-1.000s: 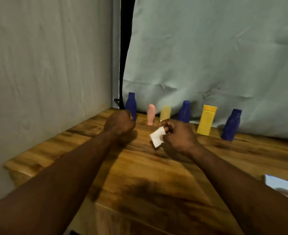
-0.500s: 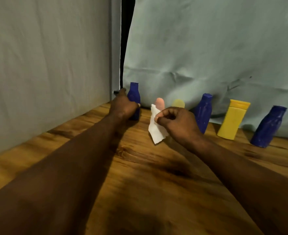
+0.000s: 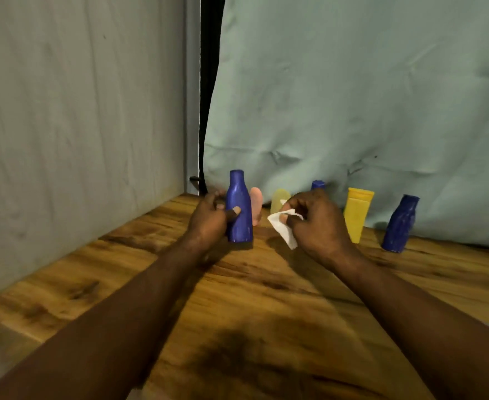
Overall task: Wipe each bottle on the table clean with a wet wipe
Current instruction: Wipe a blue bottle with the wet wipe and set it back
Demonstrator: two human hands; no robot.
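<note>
Blue bottle point(image 3: 239, 192): your left grip point(image 3: 208, 223) wrapped it; right grip point(image 3: 318, 226), beside, pinched the wipe point(image 3: 283, 230). Wiping seemingly unstarted; next needed wipe-to-bottle contact.

Both arms are uncovered along all that shows: the left forearm point(image 3: 116, 313) and the right forearm point(image 3: 410, 307) are bare skin from the bottom edge of the view up to the wrists. The left hand point(image 3: 208, 223) and the right hand point(image 3: 321, 229) are bare too. The left thumb ends in a short, rounded thumbnail point(image 3: 236, 210). Fine hair may lie on the forearms, but blur hides it.
</note>
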